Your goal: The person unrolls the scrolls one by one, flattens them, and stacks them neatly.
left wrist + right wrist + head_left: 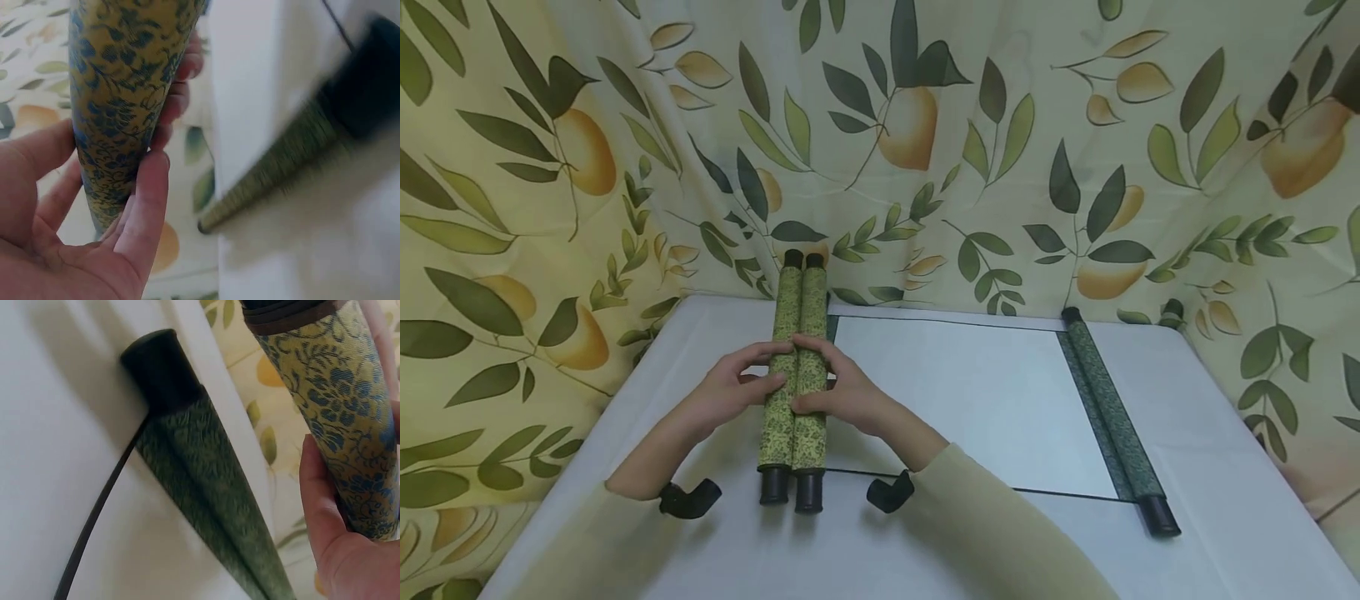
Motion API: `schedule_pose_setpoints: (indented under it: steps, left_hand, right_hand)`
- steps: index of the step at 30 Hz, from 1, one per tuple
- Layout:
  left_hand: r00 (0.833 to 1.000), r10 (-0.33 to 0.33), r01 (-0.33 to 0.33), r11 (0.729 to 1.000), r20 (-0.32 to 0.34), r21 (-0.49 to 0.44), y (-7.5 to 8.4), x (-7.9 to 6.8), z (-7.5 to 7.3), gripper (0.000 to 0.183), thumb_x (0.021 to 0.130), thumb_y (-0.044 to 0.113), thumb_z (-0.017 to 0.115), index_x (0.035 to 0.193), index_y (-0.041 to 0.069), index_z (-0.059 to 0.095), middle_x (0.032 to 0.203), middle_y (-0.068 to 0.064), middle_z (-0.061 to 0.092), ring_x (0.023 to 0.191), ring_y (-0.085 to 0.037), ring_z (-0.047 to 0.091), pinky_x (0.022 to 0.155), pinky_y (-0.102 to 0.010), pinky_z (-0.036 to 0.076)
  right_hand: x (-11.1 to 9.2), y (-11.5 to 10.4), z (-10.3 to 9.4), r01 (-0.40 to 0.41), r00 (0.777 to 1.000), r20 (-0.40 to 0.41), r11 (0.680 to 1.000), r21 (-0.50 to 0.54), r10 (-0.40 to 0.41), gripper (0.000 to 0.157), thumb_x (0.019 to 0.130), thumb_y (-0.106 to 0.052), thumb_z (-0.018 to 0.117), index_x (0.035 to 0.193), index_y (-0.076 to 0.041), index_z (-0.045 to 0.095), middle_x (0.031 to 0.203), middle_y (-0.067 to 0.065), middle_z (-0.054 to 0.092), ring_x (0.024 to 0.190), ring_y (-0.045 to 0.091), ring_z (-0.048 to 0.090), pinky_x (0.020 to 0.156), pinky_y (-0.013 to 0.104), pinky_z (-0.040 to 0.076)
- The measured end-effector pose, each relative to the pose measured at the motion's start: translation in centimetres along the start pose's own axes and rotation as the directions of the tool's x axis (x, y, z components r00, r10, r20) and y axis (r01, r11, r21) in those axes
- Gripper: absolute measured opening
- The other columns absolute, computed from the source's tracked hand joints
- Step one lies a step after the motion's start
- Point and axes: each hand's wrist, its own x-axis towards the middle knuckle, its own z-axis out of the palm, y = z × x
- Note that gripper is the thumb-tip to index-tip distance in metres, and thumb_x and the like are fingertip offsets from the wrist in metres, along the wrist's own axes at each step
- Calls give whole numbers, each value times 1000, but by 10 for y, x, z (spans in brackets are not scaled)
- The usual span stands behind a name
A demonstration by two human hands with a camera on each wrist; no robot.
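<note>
Two rolls of a yellow brocade scroll, with dark flowers and black end knobs, lie side by side: a left roll (777,433) and a right roll (809,433). My left hand (730,387) grips the left one from its outer side. On the other side, my right hand (853,390) holds the right roll, thumb nearer me. Close up, blue flowers show on the brocade (119,94). Both rolls appear raised above the table. Whether they belong to one scroll, I cannot tell.
A white sheet (962,400) lies unrolled on the white table (700,575), with a dark green roller (1112,408) at its right. Its other green roller (206,469) lies below the yellow rolls. A leaf-and-fruit patterned curtain (1000,167) hangs behind.
</note>
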Motion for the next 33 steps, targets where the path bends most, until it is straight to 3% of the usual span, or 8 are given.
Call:
schedule_pose_setpoints:
  steps: [6,12,17,25,29,33]
  left_hand:
    - [1000,5,-7,996,-31,-91,5,15,32,51,93,17,72,141,14,52,147,-18,39,105,-27,63,82,-35,54]
    - [998,37,-42,993,-43,-114,13,35,69,52,88,13,76,137,14,56,145,-17,44,110,-32,57,84,-37,51]
    - [997,63,-67,992,-40,-106,19,50,94,51,87,13,77,135,17,60,143,-9,49,102,-29,53,79,-35,47]
    - [996,86,-90,990,-39,-113,24,65,111,48,85,9,76,130,19,63,134,-5,58,92,-24,57,75,-34,49]
    - [995,88,-92,989,-38,-118,22,66,113,47,85,8,76,129,19,63,133,-3,59,92,-23,59,76,-33,50]
    - [996,91,-93,987,-21,-131,22,68,118,47,85,10,76,129,19,63,134,-5,58,93,-23,59,76,-33,51]
  right_hand:
    - [-25,3,-20,65,996,-60,994,-87,-70,86,83,-10,78,151,-41,35,153,-6,35,129,29,48,95,45,50]
    - [-55,8,-44,75,987,-134,990,-118,-91,85,85,-13,78,152,-42,33,159,-14,26,139,33,37,98,53,46]
    - [-76,9,-60,48,978,-201,996,-79,-63,87,85,-12,78,152,-44,32,160,-7,25,137,39,41,93,52,51]
    - [-91,11,-77,55,975,-217,998,6,-52,89,87,-6,74,156,-36,26,140,20,46,111,32,62,83,43,56]
    - [-94,13,-81,64,977,-205,998,-11,-65,85,89,-8,72,157,-32,26,145,19,42,109,31,64,84,44,56]
    - [-102,11,-90,62,972,-223,996,-69,-76,81,91,-9,70,156,-31,29,151,17,38,115,39,61,84,44,56]
